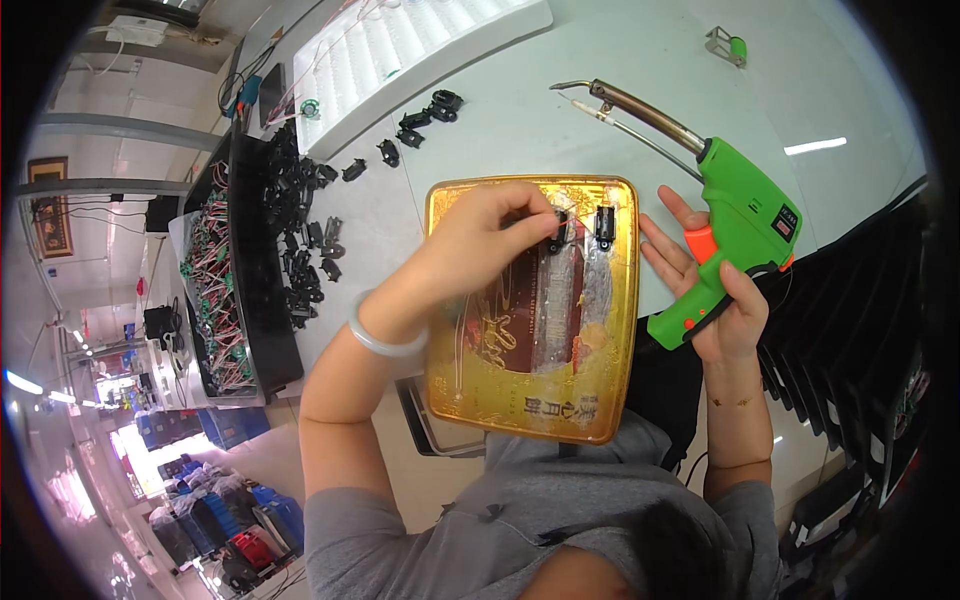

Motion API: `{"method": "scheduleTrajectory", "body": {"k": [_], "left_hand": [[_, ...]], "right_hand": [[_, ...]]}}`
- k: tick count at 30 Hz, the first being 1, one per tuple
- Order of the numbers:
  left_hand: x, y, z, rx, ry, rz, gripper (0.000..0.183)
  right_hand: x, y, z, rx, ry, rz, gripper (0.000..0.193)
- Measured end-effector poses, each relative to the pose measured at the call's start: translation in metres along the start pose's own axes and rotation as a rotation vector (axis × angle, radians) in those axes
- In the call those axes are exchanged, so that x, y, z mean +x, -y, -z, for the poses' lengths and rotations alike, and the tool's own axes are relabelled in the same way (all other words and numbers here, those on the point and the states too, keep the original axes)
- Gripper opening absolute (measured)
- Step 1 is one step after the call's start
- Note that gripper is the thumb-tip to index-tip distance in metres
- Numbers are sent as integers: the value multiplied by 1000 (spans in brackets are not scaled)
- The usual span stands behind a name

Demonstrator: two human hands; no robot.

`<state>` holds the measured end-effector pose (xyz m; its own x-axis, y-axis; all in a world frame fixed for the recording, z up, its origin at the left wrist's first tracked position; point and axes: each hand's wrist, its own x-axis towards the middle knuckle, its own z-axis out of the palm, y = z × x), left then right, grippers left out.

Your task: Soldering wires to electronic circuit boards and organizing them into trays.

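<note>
My left hand [505,225] is closed in a pinch at a small black plastic part [557,240], over the upper half of a golden tin lid [465,398]. Thin wires show by the fingertips, and the fingers hide some of the part. Beside it, near the lid's upper right corner, a second black part [605,226] stands on the lid. In my right hand [735,310] rests a green soldering gun [752,205], held by thumb and palm with some fingers stretched out behind it. Its metal tip points up and left, away from the lid.
Many loose black parts [295,250] lie on the table left of the lid. Past them stands a black bin [262,290] of red-wired green boards. A white foam tray [440,55] lies at the far side, a small green-and-metal holder [728,47] at far right. Black racks [840,340] line the right.
</note>
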<state>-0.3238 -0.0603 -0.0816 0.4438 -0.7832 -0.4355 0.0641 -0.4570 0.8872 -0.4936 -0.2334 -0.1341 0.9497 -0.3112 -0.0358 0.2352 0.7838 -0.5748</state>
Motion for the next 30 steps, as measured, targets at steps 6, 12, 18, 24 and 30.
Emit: {"method": "scheduleTrajectory", "body": {"k": [6,12,18,24,30], "left_hand": [[8,7,-30,542,-331,-357,12],[9,15,-35,531,-429,-406,16],[9,19,-36,470,-464,-434,14],[5,16,-35,442,-391,-371,12],[9,22,-37,507,-480,-479,15]], "right_hand": [[-24,2,13,-277,15,110,52],[-65,20,27,-594,-60,155,52],[-76,19,27,-674,-101,142,56],[-81,16,30,-627,-148,141,54],[-80,15,29,-608,-126,148,50]]}}
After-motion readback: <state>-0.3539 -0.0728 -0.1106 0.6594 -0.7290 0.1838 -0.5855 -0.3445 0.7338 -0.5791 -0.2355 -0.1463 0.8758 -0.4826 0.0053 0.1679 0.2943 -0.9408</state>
